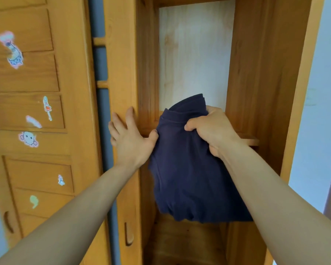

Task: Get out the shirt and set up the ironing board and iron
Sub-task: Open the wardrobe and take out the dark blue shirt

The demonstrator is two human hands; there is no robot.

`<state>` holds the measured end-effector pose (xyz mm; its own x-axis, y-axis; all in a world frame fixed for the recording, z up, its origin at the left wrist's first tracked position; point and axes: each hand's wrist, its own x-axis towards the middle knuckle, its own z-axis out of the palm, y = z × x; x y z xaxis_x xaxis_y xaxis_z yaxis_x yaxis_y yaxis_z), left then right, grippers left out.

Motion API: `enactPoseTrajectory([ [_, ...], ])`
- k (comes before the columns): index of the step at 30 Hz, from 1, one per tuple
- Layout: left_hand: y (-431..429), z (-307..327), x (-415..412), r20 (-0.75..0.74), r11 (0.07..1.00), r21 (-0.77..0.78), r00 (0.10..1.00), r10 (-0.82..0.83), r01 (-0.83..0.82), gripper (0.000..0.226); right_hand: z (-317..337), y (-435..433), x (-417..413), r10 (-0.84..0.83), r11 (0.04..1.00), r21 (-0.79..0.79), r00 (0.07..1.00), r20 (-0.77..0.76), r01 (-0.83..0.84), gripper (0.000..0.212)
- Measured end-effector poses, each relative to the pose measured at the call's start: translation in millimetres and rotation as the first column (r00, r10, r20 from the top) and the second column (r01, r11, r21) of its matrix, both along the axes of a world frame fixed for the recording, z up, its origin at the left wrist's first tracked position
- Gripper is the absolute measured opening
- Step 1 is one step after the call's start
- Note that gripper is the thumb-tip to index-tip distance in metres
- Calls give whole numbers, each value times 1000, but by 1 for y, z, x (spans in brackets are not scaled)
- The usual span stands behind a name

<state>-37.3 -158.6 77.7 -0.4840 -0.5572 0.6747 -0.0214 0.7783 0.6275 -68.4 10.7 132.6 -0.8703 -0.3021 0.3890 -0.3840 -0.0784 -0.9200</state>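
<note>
A folded dark navy shirt (187, 175) hangs in front of the open wooden wardrobe compartment (196, 54), its top edge level with the shelf (251, 140). My right hand (211, 129) is shut on the shirt's upper part, bunching the cloth. My left hand (129, 136) is spread flat against the wardrobe's wooden frame (120, 64), its thumb touching the shirt's left edge. No ironing board or iron is in view.
To the left stands a wooden wardrobe door (27, 92) covered in several stickers, with a handle (8, 221) low down. A second handle (128, 234) is on the frame below my left arm. A pale wall (321, 111) lies to the right.
</note>
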Motion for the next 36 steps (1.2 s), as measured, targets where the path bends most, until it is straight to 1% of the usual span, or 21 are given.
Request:
enactPoseTrajectory([
  [2,1,1,3,-29,1000,-8,999,-17,16,86,-1,3,3,2,1000,-25,1000,4,-2,30],
  [4,1,0,7,-14,997,-26,998,-69,69,81,-4,4,5,20,998,-53,999,26,-19,31],
  [7,3,-3,18,9,968,-16,968,-251,251,74,-7,5,9,77,993,-98,995,67,-70,30],
  [9,6,-4,26,14,930,-10,930,-366,366,84,-7,10,13,129,984,-131,989,68,-119,30],
  [11,11,-1,32,28,902,-21,902,-430,431,92,-6,21,14,233,963,-151,972,43,-224,32],
  [12,14,1,34,43,886,-21,886,-462,463,90,-5,26,15,305,943,-149,952,30,-298,33],
  [14,18,5,37,98,838,11,834,-544,545,74,-4,37,16,421,899,-142,907,17,-415,41],
  [16,20,6,37,137,757,91,745,-653,647,60,-6,43,14,455,883,-149,890,35,-446,49],
  [17,21,6,36,150,725,116,709,-689,679,56,-8,45,12,458,881,-159,888,46,-446,49],
  [18,22,4,34,163,713,112,695,-701,693,54,-10,46,12,455,881,-168,889,51,-442,45],
  [20,25,3,29,177,723,45,707,-685,689,51,-14,48,11,425,893,-189,904,53,-408,37],
  [21,28,3,28,166,732,22,719,-674,681,48,-15,50,10,397,904,-193,916,56,-380,35],
  [24,38,3,27,100,734,27,729,-678,679,35,-17,54,10,273,952,-160,961,54,-261,30],
  [27,44,4,23,76,737,3,735,-674,676,40,-18,58,10,177,977,-123,984,17,-174,28],
  [29,44,7,19,78,743,17,740,-668,669,43,-20,59,11,132,987,-89,991,-6,-132,29],
  [33,48,8,8,84,727,-4,724,-684,687,46,-27,64,10,53,998,-40,995,-78,-57,26],
  [36,55,6,1,87,702,-14,700,-709,712,46,-32,69,7,2,1000,-22,994,-109,-4,28],
])
